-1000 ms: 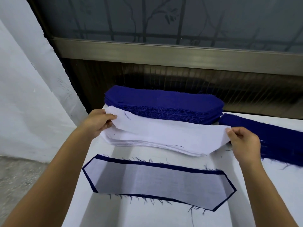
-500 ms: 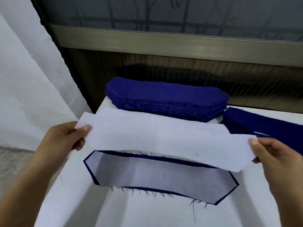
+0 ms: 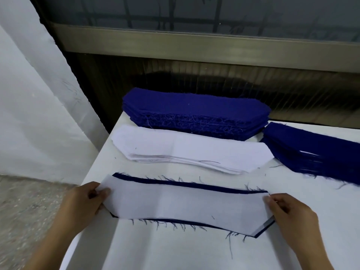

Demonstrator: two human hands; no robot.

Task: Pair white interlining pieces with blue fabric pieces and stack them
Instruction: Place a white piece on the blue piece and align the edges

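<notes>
A white interlining piece (image 3: pixel 185 205) lies over a blue fabric piece (image 3: pixel 181 183) on the near part of the white desk (image 3: pixel 175 250). The blue shows as a narrow frayed band along the far edge and a thinner line along the near edge and right corner. The left hand (image 3: pixel 83 203) pinches the interlining's left end, its fingers (image 3: pixel 103 191) curled round the edge. The right hand (image 3: pixel 290 213) pinches the right end in the same way. Whether the interlining rests fully flat on the blue cannot be told. Just beyond sits a stack of white interlining (image 3: pixel 191 151). Behind it, close against it, a thick stack of blue fabric (image 3: pixel 194 110) stands by the desk's far edge. A second blue stack (image 3: pixel 311 152) lies to the right, fanned and slanting. A metal window sill (image 3: pixel 194 47) runs behind the desk.
</notes>
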